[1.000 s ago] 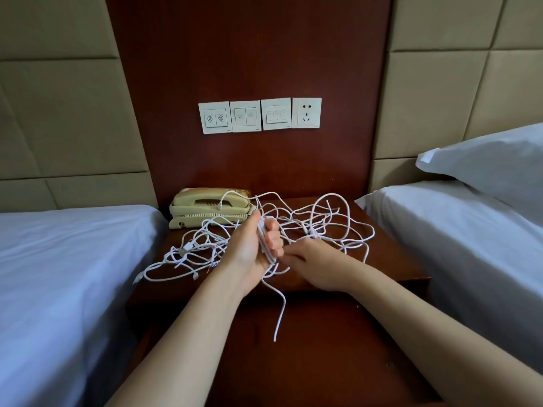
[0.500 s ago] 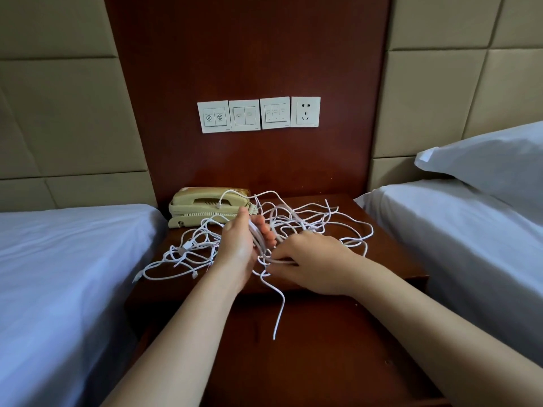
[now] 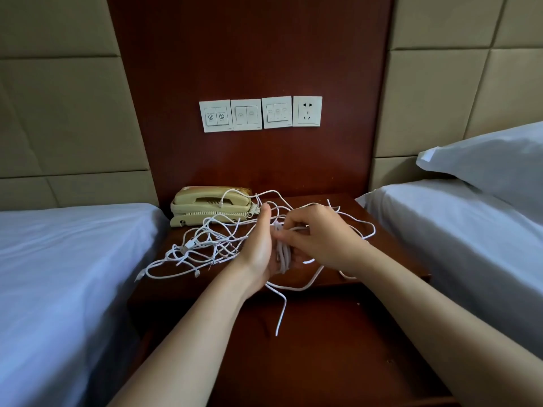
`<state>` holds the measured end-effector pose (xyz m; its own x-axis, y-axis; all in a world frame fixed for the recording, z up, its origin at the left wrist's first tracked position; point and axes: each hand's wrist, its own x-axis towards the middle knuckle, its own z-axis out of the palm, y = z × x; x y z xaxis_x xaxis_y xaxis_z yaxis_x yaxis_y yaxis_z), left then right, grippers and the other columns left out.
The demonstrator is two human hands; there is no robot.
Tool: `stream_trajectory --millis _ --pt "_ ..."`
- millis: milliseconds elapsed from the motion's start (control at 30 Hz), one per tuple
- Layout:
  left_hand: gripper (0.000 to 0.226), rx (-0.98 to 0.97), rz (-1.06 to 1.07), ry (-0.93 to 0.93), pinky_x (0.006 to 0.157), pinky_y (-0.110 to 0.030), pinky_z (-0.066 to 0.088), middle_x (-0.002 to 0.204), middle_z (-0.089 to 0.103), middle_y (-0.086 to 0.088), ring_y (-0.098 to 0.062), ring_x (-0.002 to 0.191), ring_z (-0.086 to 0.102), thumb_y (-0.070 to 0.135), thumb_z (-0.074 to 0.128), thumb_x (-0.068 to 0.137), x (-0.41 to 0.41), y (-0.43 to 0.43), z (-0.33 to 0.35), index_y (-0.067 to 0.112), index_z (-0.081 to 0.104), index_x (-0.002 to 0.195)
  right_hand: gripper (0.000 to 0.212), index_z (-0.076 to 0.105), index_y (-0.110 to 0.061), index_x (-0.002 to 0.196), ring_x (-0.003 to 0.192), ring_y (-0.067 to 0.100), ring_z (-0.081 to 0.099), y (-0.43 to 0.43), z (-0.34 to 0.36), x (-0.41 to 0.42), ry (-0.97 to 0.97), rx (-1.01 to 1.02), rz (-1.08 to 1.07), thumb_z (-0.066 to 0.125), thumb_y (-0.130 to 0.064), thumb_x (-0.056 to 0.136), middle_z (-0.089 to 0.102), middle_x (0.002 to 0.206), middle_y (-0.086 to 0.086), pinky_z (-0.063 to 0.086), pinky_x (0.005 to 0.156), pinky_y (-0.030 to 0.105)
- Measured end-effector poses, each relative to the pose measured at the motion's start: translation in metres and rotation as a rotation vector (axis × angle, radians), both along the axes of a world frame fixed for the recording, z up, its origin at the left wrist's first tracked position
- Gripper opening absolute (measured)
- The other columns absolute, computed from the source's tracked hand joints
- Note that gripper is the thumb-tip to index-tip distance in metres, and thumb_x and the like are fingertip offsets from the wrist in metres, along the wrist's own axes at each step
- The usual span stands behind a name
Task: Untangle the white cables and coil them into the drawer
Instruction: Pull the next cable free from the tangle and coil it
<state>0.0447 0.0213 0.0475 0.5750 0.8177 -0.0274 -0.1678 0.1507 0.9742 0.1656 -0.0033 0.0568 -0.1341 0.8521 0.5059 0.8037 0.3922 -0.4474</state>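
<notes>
A tangle of white cables sprawls over the dark wooden nightstand between two beds. My left hand stands upright over the nightstand's front, and several turns of cable are wound around its fingers. My right hand is just right of it, above the coil, and pinches a cable strand against the left fingers. A loose cable end hangs down in front of the nightstand. No drawer is recognisable in view.
A beige telephone sits at the nightstand's back left, with a cable plug lying on it. Beds with white sheets flank the nightstand, left and right. Switches and a socket are on the wood panel above.
My right hand rose from low beside the left hand to above the coil, carrying the strand over the left fingers. The hanging end swung slightly. The left hand turned more upright.
</notes>
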Motion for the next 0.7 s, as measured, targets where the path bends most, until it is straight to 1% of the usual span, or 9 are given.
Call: stream_trajectory --millis 133,167,233,333,433,500,533,600,700 --pt "0.080 0.034 -0.059 0.023 0.040 -0.016 0.038 0.050 0.051 -0.007 -0.014 0.042 0.046 0.057 0.003 0.096 -0.001 -0.003 0.000 0.004 0.059 0.075 0.029 0.054 -0.025 0.060 0.055 0.006 0.055 0.000 0.001 0.004 0.048 -0.043 0.017 0.066 -0.034 0.085 0.059 0.052 -0.006 0.047 0.061 0.033" --pt "0.080 0.029 -0.065 0.028 0.040 -0.016 0.039 0.052 0.048 -0.008 -0.014 0.043 0.046 0.058 0.003 0.095 -0.001 -0.003 0.001 0.004 0.059 0.075 0.030 0.053 -0.024 0.060 0.054 0.006 0.053 0.000 0.002 0.005 0.062 -0.052 0.024 0.067 -0.034 0.085 0.058 0.051 -0.007 0.044 0.058 0.029" --pt "0.079 0.026 -0.087 0.050 0.041 -0.018 0.040 0.055 0.044 -0.008 -0.015 0.044 0.045 0.060 0.004 0.095 -0.003 -0.003 0.000 0.005 0.059 0.076 0.033 0.051 -0.023 0.057 0.051 0.007 0.048 0.001 0.003 0.008 0.110 -0.076 0.043 0.069 -0.033 0.083 0.054 0.050 -0.008 0.036 0.052 0.023" --pt "0.076 0.038 -0.138 0.075 0.042 -0.019 0.038 0.051 0.040 -0.004 -0.013 0.041 0.042 0.062 0.009 0.094 -0.005 -0.002 -0.003 0.010 0.060 0.075 0.037 0.048 -0.022 0.054 0.050 0.004 0.040 0.001 0.003 0.010 0.142 -0.096 0.068 0.072 -0.033 0.080 0.050 0.052 -0.008 0.030 0.050 0.022" --pt "0.065 0.067 -0.163 0.093 0.039 -0.019 0.032 0.043 0.031 0.004 -0.008 0.035 0.031 0.063 0.019 0.091 -0.007 -0.004 0.000 0.010 0.044 0.063 0.034 0.053 -0.009 0.061 0.050 0.003 0.039 0.003 0.003 0.011 0.223 -0.111 0.102 0.071 -0.030 0.081 0.054 0.051 -0.007 0.029 0.049 0.019" --pt "0.055 0.108 -0.184 0.088 0.038 -0.018 0.029 0.041 0.026 0.007 -0.005 0.032 0.025 0.063 0.032 0.083 -0.010 -0.005 0.003 0.013 0.039 0.062 0.033 0.054 -0.008 0.062 0.051 0.003 0.035 0.007 0.003 0.014 0.241 -0.077 0.108 0.070 -0.028 0.082 0.047 0.051 -0.008 0.027 0.049 0.021" --pt "0.049 0.137 -0.184 0.090 0.037 -0.017 0.029 0.040 0.025 0.008 -0.004 0.031 0.024 0.059 0.039 0.081 -0.012 -0.004 0.004 0.014 0.038 0.061 0.030 0.054 -0.010 0.063 0.052 0.003 0.033 0.008 0.002 0.015 0.232 -0.057 0.114 0.069 -0.025 0.084 0.044 0.052 -0.010 0.027 0.049 0.021" --pt "0.039 0.200 -0.164 0.115 0.036 -0.017 0.029 0.040 0.025 0.010 -0.003 0.031 0.023 0.044 0.049 0.086 -0.015 -0.003 0.004 0.016 0.038 0.062 0.024 0.056 -0.007 0.066 0.052 0.002 0.032 0.010 0.000 0.017 0.212 -0.045 0.123 0.064 -0.017 0.087 0.040 0.052 -0.012 0.027 0.049 0.018" --pt "0.038 0.231 -0.137 0.140 0.037 -0.017 0.030 0.041 0.025 0.010 -0.002 0.032 0.023 0.030 0.043 0.097 -0.017 0.001 0.003 0.016 0.036 0.063 0.023 0.058 -0.004 0.072 0.052 0.003 0.031 0.011 -0.004 0.018 0.184 -0.058 0.139 0.058 -0.018 0.091 0.039 0.055 -0.009 0.026 0.049 0.015"
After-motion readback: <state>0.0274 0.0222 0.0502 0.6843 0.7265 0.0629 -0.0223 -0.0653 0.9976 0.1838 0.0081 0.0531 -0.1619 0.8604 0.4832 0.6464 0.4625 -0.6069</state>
